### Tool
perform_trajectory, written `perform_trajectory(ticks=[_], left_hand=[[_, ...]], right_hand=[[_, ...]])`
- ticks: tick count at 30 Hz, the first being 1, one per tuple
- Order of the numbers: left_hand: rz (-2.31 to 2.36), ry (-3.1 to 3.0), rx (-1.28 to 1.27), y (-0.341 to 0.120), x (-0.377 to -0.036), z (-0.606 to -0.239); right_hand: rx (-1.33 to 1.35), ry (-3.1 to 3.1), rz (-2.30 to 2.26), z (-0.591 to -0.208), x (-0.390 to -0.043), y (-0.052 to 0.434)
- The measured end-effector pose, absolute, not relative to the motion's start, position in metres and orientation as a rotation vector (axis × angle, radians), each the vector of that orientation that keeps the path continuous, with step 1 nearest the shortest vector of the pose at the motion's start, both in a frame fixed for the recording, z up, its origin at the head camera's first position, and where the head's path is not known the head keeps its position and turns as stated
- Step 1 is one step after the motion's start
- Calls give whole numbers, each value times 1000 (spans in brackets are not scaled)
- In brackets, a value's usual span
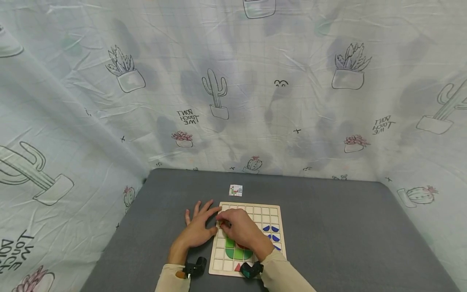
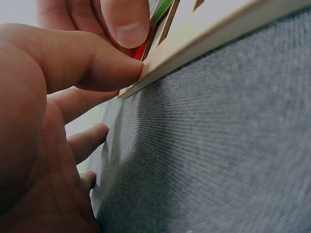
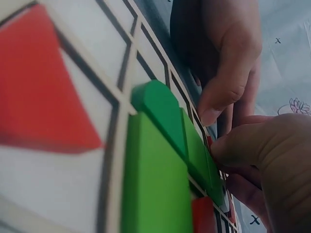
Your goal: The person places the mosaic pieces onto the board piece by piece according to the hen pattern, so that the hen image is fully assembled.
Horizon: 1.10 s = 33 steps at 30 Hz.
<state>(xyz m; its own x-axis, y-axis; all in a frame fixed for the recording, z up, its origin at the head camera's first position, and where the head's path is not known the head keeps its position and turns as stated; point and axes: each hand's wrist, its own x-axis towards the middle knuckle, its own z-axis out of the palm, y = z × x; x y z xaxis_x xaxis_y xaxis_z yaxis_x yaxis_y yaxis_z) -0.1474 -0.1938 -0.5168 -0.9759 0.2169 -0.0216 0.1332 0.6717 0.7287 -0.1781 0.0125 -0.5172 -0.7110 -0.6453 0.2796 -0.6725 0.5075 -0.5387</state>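
A wooden grid board (image 1: 217,264) lies on the table. My left hand (image 1: 198,231) is at its left edge with fingers spread; in the left wrist view the thumb touches the board's rim (image 2: 204,46). Over the board's upper left, my right hand (image 1: 240,227) pinches a small red piece (image 3: 210,141) low against the grid; its shape is mostly hidden by the fingers. Several green pieces (image 3: 158,174) sit in cells below that hand. A red triangle (image 3: 43,87) lies in the bottom row. Blue half-round pieces (image 1: 275,238) fill cells on the right side.
A small printed card (image 1: 235,190) with a coloured grid picture lies beyond the board. The dark grey table (image 1: 328,227) extends around it. A pale curtain (image 1: 248,101) with cactus drawings hangs behind and at both sides.
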Motion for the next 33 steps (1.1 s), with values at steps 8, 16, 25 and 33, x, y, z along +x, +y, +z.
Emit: perform_trajectory(ticks=[8,16,25,33], left_hand=[[1187,2776,289,-193,-147,-517],[1175,2781,287,-196,-148,-519],[1170,2778,297,-196,-147,-519],[1176,2790,301,-194,-148,-518]], right_hand=[[1159,-2693,970,-513,-175,14],[1126,-2700,1050,-506,-175,21],[1307,-2693,1033,-510,-176,21],[1307,-2675,1027,-510,-173,22]])
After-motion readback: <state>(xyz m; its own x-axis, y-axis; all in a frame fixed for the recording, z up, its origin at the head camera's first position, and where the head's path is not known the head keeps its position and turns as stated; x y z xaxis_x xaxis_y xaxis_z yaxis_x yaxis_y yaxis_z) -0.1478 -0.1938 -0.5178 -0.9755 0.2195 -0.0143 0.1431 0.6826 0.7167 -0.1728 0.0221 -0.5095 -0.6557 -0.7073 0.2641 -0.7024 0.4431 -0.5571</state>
